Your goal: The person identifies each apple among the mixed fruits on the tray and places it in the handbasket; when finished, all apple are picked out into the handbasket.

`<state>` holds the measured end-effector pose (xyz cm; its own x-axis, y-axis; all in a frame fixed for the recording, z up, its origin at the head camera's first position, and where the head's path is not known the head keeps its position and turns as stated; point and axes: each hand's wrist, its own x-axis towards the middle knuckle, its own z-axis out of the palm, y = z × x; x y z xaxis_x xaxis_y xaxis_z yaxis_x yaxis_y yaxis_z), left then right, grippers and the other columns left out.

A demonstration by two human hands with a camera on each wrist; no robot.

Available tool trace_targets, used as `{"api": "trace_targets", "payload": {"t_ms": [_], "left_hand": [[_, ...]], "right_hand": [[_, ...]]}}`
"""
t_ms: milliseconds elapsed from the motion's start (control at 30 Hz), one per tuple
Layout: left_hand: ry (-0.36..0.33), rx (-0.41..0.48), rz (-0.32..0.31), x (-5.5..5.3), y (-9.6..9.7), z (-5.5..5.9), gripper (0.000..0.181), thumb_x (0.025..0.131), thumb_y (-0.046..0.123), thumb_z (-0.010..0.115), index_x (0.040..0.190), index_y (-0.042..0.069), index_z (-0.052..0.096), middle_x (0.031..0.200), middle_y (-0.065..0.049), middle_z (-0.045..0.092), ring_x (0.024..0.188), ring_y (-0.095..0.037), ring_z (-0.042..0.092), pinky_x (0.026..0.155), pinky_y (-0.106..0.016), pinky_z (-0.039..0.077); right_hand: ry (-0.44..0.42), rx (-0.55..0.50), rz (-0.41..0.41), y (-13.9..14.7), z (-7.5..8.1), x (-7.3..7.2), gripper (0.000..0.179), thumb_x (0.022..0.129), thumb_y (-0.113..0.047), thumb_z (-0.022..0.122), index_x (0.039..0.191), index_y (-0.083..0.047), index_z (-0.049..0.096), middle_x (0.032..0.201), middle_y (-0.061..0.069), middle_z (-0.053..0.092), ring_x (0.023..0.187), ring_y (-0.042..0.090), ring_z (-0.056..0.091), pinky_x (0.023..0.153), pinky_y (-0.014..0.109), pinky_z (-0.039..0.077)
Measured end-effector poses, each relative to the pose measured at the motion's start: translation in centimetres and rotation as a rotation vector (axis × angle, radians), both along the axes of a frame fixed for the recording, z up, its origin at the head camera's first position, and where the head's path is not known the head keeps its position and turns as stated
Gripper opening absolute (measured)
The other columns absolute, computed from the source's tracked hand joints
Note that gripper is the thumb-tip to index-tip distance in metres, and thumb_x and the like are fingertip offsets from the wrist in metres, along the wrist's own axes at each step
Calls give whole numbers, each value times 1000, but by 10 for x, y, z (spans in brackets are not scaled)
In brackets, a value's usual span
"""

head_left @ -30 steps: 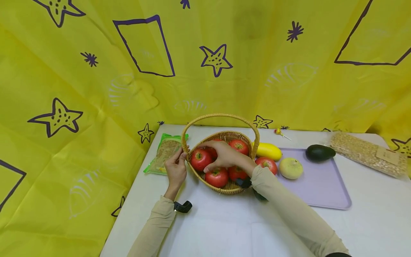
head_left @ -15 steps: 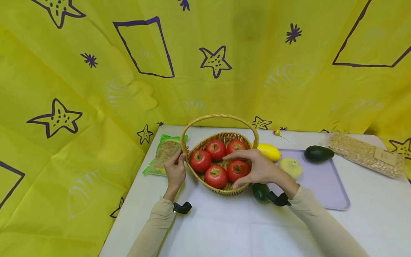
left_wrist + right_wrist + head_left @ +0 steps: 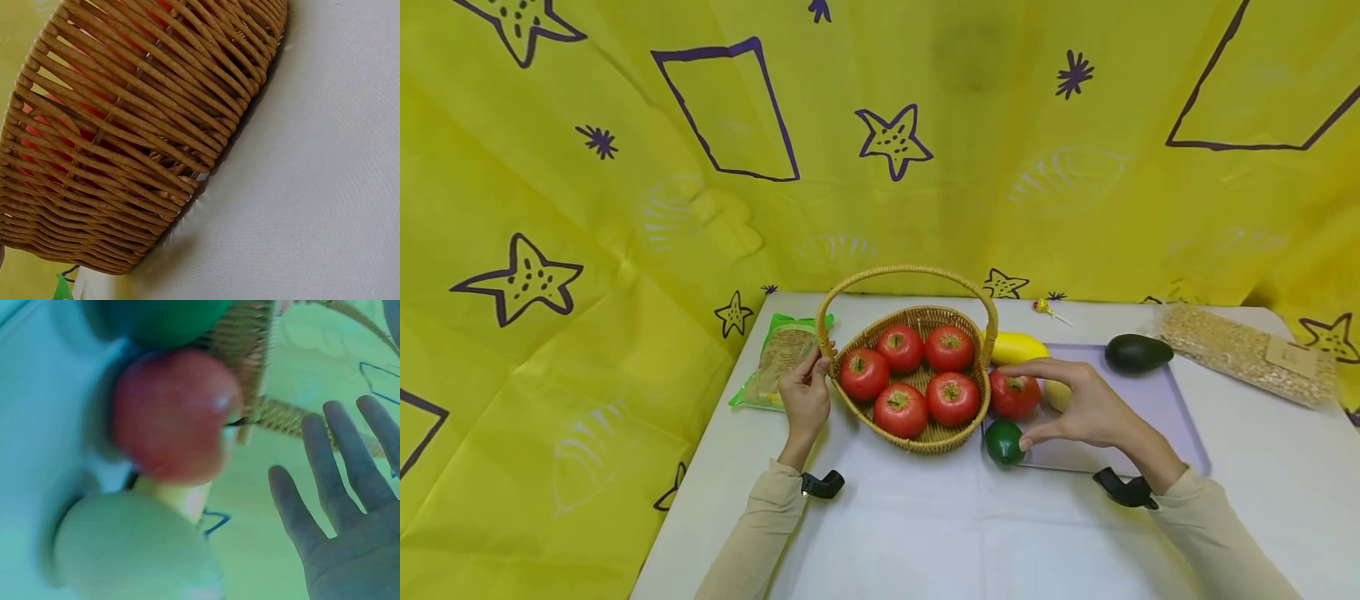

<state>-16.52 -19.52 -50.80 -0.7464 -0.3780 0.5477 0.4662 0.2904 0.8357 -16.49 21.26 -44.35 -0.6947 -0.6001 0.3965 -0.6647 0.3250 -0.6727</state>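
Observation:
A woven wicker basket (image 3: pixel 936 447) with a tall arched handle stands mid-table, holding several red apples (image 3: pixel 900 412). My left hand (image 3: pixel 805 402) pinches it at the left foot of the handle; the left wrist view shows the basket's slatted side (image 3: pixel 144 106) resting on the tabletop. Above the lilac tray (image 3: pixel 1157 417) my right hand (image 3: pixel 1090 408) is spread, thumb and fingers apart, nothing held. Another red apple (image 3: pixel 175 419) lies right by those fingers, between a dark green fruit (image 3: pixel 1004 442) and a pale yellow-green round fruit (image 3: pixel 137 550), which the hand partly covers in the head view.
A yellow oblong fruit (image 3: pixel 1021 347) lies behind the apple. A dark avocado (image 3: pixel 1138 354) sits at the tray's far right, beside a clear bag of grains (image 3: pixel 1240 350). Left of the basket is a green-edged packet (image 3: pixel 775 367); a lollipop (image 3: pixel 1049 310) lies at the back.
My right hand has let go of an apple inside the basket and moved right, out over the tray. The left hand has kept its hold on the basket.

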Motion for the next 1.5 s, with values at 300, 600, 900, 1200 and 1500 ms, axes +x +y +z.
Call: {"api": "trace_targets", "payload": {"t_ms": [300, 600, 900, 1200, 1500], "left_hand": [[0, 7, 23, -1, 2, 4, 30, 97, -14, 66, 126, -21, 65, 115, -39, 70, 103, 12, 67, 87, -8, 56], [-11, 4, 17, -1, 2, 5, 31, 97, -16, 65, 127, -22, 63, 116, -40, 69, 103, 13, 67, 87, -7, 56], [28, -13, -6, 0, 0, 3, 32, 96, -12, 68, 127, -18, 66, 116, -37, 70, 104, 8, 69, 87, -10, 58], [7, -13, -6, -1, 0, 2, 32, 97, -13, 66, 128, -19, 65, 114, -37, 71, 103, 9, 69, 88, -11, 58], [31, -18, -20, 8, 7, 19, 30, 97, -18, 63, 125, -25, 62, 110, -41, 70, 104, -8, 75, 89, -11, 58]], "right_hand": [[71, 154, -104, 8, -15, -8, 89, 63, -35, 105, 139, -8, 68, 134, 10, 73, 119, 27, 68, 108, 17, 47], [55, 296, -107, 5, -21, -20, 88, 64, -11, 104, 142, -5, 65, 136, 16, 71, 118, 35, 69, 99, 60, 58], [39, 404, -96, -4, -20, -28, 85, 68, -10, 100, 144, -5, 64, 138, 15, 71, 119, 37, 69, 101, 61, 58], [34, 452, -93, -7, -19, -34, 79, 67, -15, 100, 139, -6, 69, 134, 11, 74, 115, 34, 70, 99, 57, 59], [49, 406, -95, -4, -21, -38, 80, 60, -13, 103, 134, -7, 73, 130, 12, 75, 112, 34, 71, 97, 57, 60]]}}
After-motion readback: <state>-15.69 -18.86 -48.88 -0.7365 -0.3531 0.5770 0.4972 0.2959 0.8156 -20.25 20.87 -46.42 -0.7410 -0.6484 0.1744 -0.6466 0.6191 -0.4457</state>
